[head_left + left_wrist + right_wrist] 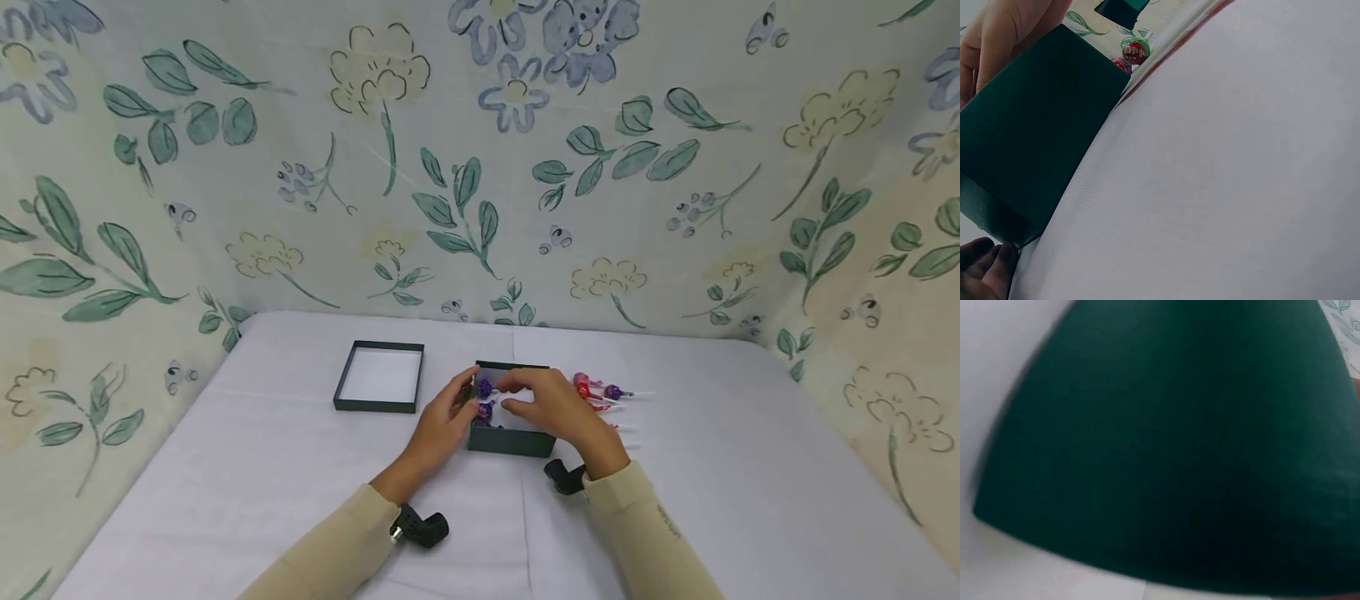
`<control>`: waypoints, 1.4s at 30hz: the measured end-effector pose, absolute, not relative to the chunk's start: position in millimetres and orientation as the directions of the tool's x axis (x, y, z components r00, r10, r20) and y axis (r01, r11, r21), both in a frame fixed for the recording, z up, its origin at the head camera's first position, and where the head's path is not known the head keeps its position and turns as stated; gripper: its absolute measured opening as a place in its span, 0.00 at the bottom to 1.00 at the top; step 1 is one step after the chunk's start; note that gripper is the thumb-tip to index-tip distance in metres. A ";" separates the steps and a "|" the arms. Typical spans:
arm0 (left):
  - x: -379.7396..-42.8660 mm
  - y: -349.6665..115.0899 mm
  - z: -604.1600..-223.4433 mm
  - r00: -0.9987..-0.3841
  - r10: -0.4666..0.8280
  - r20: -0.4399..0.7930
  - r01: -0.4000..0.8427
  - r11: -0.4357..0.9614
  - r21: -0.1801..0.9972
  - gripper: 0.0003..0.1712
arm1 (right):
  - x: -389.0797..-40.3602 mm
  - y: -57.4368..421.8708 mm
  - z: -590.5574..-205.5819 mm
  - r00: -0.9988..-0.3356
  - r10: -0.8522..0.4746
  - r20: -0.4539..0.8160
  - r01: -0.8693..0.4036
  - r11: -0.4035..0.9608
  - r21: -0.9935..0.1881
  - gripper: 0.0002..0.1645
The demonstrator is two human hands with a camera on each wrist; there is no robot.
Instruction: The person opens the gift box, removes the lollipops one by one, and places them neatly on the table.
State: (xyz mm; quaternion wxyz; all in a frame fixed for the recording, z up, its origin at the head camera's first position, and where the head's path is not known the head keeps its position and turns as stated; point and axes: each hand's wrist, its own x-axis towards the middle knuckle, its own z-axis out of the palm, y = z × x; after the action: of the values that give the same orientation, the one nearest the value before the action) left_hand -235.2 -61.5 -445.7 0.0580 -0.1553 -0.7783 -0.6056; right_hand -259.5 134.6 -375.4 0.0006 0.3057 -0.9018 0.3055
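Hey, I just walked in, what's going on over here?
A person at a white-covered table is busy with an open green box. Their left grip holds it at its left side, while the right grip reaches in over the top; I can't tell whether it holds anything. Purple-wrapped lollipops lie inside, and loose lollipops lie on the cloth to the right. What looks like the lid lies off to the left, inside facing up.

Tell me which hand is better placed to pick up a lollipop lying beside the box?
Probably the right hand: it is over the box, nearer the loose lollipops to the right. The left hand holds the box's left side and would likely have to reach across.
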 end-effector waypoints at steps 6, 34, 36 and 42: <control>-233.2 -64.2 -443.7 -0.940 0.157 0.303 0.332 0.211 0.919 0.29 | -262.6 124.5 -381.8 -0.796 -0.578 0.178 -0.570 0.618 -0.542 0.15; -240.8 -61.3 -453.6 -0.955 0.114 0.274 0.296 0.270 0.916 0.29 | -269.1 111.5 -385.7 -0.810 -0.584 -0.043 -0.506 0.735 -0.451 0.11; -240.9 -60.7 -453.7 -0.957 0.107 0.271 0.290 0.275 0.917 0.29 | -269.4 111.6 -384.9 -0.810 -0.584 -0.052 -0.498 0.733 -0.464 0.11; -243.2 -58.6 -453.1 -0.954 0.102 0.281 0.299 0.268 0.916 0.29 | -271.5 113.9 -383.5 -0.813 -0.581 -0.025 -0.498 0.718 -0.485 0.10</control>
State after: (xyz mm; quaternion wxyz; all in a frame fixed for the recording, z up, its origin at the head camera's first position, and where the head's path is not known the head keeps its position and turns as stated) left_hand -243.2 -58.6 -453.1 0.0832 -0.1265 -0.7920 -0.5915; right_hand -271.5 113.9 -383.5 -0.0879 0.2925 -0.9228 0.2350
